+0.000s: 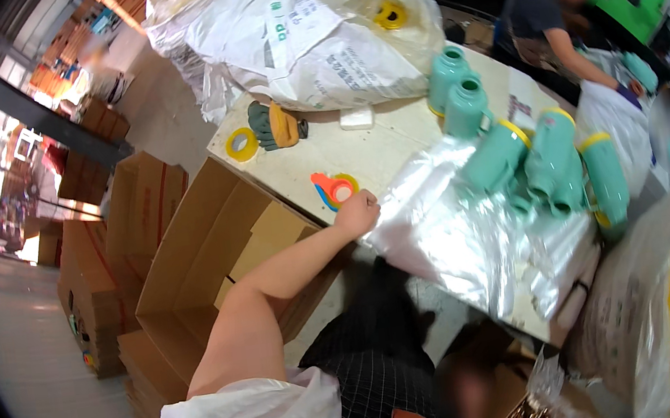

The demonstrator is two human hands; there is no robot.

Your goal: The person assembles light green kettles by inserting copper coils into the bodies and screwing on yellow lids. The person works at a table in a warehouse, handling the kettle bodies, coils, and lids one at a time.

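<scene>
"Cardboard everywhere on the left: stacked flat cartons [91, 300] on the workshop floor, and an open carton [182, 267] against the cream worktable [392, 129]. Where is the clear plastic film [440, 233]?"

"Spread on the table's near side, between the left hand [358, 213] and the teal flasks [496, 156]."

"And the hands?"

"Left: fingers curled shut at the film's left edge, pinching it, as far as I can judge. Right hand [589, 267]: partly covered at the table's near right corner, past a dark wristband [580, 287]. I can't tell whether it grips anything."

"How would you handle that sheet well?"

"Pinch the very edge, keep both ends level and draw the creases out gently. I'd mind the flasks lying at its far right; a tug could roll them. The orange tape dispenser [323, 180] sits just beside the left hand, so I'd keep the knuckles off it."

"Which way does the film run?"

"Its long axis seems to follow the table's near edge, from the left hand down toward the right corner, though crumpling blurs the outline. Several lying flasks have their mouths toward the wearer, yellow-rimmed bases away."
</scene>
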